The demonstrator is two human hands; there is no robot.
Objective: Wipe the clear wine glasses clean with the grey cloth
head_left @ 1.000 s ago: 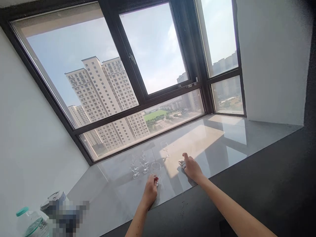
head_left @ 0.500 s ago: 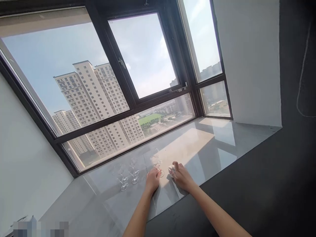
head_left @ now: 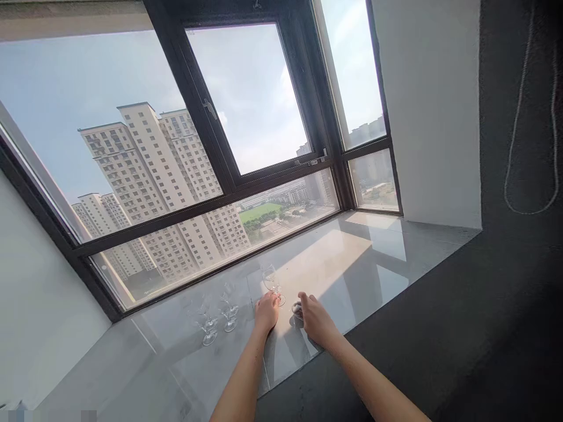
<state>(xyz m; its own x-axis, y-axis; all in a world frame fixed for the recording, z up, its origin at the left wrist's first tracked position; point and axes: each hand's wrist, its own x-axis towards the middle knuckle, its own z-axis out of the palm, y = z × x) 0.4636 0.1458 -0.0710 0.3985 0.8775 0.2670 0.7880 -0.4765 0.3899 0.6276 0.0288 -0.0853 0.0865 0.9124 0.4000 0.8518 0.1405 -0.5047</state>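
- Left hand [head_left: 266, 310]: fingers at the stem or foot of a clear glass [head_left: 270, 278], lower centre; whether they grip it, I cannot tell.
- Right hand [head_left: 315, 319]: apart from the left, closed on a pale bundle [head_left: 297, 309], probably cloth.
- Grouped glasses [head_left: 229, 322], left of lower centre: upright, clear of both hands. I judge the work partway, the glass at the left hand unfinished; whether the group is done, I cannot tell.
- Hard for me to make out: the group's count, against the reflective sill [head_left: 211, 375]; pixelation [head_left: 88, 416] masks the lower-left edge.
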